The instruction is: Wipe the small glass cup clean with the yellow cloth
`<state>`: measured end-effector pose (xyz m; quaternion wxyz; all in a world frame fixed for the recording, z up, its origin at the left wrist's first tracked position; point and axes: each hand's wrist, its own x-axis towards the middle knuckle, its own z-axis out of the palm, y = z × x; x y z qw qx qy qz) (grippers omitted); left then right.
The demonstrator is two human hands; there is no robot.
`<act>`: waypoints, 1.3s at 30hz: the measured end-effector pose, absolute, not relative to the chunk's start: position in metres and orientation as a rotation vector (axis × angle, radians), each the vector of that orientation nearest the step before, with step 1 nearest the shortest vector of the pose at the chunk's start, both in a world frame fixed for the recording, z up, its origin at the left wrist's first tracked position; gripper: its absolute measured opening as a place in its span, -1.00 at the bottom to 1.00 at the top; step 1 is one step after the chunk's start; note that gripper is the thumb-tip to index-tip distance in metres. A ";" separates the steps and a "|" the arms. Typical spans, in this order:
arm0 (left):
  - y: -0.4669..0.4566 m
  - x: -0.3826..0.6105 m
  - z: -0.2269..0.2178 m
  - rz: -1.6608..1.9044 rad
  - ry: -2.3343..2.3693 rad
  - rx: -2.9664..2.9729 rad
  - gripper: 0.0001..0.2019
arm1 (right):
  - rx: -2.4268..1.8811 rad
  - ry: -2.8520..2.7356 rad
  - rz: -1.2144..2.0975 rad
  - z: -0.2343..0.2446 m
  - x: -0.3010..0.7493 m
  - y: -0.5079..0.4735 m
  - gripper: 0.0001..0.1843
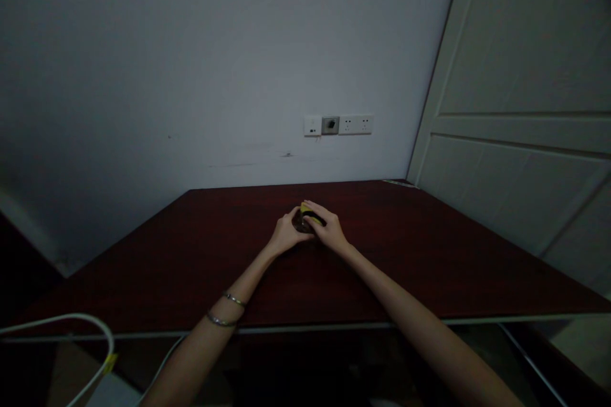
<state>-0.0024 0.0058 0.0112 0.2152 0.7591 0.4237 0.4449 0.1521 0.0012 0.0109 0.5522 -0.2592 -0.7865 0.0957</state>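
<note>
Both of my hands meet over the middle of the dark red table [229,254]. My left hand [285,233] curves round the left side of a small, dark, glassy-looking container [298,223], thumb towards me. On the upper right of the container, my right hand [331,229] grips a yellow-and-black piece that looks like a lid [304,208]. The lid appears tilted and close against the container; whether they are joined I cannot tell. My fingers hide much of both. Two bracelets [222,319] circle my left forearm.
A pale wall with a row of sockets [356,124] rises behind the table. At the right stands a panelled door [515,89]. A white cable [81,316] with a yellow tag loops over the table's near left edge. The room is dim.
</note>
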 end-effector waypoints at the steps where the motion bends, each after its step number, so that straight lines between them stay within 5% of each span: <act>1: 0.006 -0.002 0.011 1.239 1.161 2.060 -0.28 | -0.646 -1.771 0.306 0.011 0.152 0.004 -0.60; 6: 0.004 0.003 0.012 1.242 0.961 1.853 -0.22 | -0.707 -1.511 0.652 0.016 0.154 0.008 -0.64; 15: 0.003 0.006 0.020 1.295 0.837 1.520 -0.39 | -0.538 -1.695 0.492 0.024 0.153 -0.010 -0.64; 24: 0.003 0.004 0.018 1.220 0.834 1.651 -0.35 | -0.723 -1.394 0.791 0.016 0.156 0.012 -0.62; 39: 0.006 0.003 0.021 1.233 0.954 1.624 -0.50 | -0.562 -1.760 0.525 0.024 0.161 -0.001 -0.66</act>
